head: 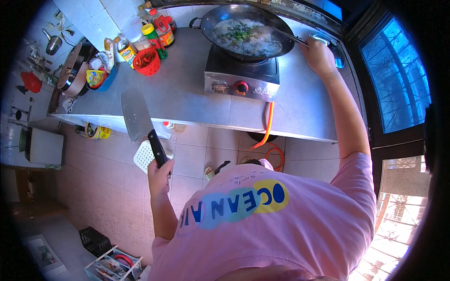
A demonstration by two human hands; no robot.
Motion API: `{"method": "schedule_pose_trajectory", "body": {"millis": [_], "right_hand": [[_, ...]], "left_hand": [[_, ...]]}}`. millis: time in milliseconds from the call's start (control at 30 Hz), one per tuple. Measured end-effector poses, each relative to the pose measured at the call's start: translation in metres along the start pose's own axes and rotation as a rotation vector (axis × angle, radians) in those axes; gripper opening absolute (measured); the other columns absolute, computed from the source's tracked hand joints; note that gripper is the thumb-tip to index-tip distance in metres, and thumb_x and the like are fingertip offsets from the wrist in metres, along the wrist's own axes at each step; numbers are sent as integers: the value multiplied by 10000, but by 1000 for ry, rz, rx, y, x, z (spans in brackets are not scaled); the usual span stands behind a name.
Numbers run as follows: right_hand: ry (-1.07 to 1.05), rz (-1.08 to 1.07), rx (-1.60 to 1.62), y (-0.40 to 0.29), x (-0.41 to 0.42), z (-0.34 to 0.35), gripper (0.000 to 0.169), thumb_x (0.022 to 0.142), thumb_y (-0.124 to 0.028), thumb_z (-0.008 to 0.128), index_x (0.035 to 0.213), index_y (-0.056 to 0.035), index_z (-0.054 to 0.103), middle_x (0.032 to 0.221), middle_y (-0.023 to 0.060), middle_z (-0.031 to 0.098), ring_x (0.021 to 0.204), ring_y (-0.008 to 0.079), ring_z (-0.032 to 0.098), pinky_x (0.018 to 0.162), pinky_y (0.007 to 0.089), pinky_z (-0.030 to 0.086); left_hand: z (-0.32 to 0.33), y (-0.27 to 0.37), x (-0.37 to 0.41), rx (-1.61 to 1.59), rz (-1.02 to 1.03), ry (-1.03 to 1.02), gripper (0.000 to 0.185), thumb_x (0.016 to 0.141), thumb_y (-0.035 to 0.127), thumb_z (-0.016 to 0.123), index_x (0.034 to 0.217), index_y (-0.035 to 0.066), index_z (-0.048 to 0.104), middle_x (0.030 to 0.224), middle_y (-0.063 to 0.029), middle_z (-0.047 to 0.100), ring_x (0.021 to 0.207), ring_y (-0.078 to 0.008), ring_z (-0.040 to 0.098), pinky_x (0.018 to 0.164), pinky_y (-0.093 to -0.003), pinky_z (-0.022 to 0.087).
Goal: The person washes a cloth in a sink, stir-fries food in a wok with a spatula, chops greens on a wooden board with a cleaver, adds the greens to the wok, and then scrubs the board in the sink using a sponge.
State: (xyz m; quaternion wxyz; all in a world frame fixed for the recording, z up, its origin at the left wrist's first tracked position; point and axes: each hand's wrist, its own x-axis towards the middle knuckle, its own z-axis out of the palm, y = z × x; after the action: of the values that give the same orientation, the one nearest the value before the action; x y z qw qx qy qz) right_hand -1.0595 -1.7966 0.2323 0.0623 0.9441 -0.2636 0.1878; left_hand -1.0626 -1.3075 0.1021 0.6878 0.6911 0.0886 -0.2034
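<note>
In my left hand [160,175] is a cleaver [136,113], gripped by its black handle with the broad blade pointing up and away from me, over the counter's front edge. My right hand [319,56] holds the handle of a metal utensil [288,36], whose head is hidden in the food. That utensil reaches into a wok [211,21] containing pale, steaming liquid and chopped greens [242,34]. The wok rests on a portable gas stove [242,79] with a red knob. Just behind my right hand lies a glass lid [338,56].
On the counter's left stand a red basket of dried chillies [147,62], a yellow-capped bottle [152,37] and other seasonings. A blue basket [107,79] holds packets. An orange gas hose [270,121] hangs over the front edge [211,125]. Below the cleaver is a white perforated stool [143,156].
</note>
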Motion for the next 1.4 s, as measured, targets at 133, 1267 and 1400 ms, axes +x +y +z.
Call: {"method": "schedule_pose_trajectory", "body": {"millis": [133, 1267, 1400], "right_hand": [[90, -134, 10, -19, 14, 31, 266, 865, -312, 523, 939, -57, 544, 808, 177, 639, 773, 343, 626, 643, 427, 502], [133, -154, 71, -24, 32, 66, 227, 859, -262, 507, 910, -43, 537, 824, 176, 639, 763, 348, 625, 648, 450, 498], [134, -142, 22, -4, -15, 35, 207, 859, -261, 531, 900, -59, 508, 766, 151, 624, 705, 339, 617, 581, 436, 485]], "left_hand": [[1, -1, 3, -124, 46, -42, 129, 746, 68, 615, 784, 21, 501, 564, 13, 431, 422, -38, 355, 376, -177, 230], [3, 7, 15, -169, 61, -50, 96, 749, 22, 573, 799, 6, 493, 582, -2, 439, 423, -44, 358, 379, -175, 245], [-5, 9, 14, -156, 46, -42, 86, 747, 24, 592, 776, 22, 511, 561, 12, 435, 431, -42, 358, 399, -178, 247]]}}
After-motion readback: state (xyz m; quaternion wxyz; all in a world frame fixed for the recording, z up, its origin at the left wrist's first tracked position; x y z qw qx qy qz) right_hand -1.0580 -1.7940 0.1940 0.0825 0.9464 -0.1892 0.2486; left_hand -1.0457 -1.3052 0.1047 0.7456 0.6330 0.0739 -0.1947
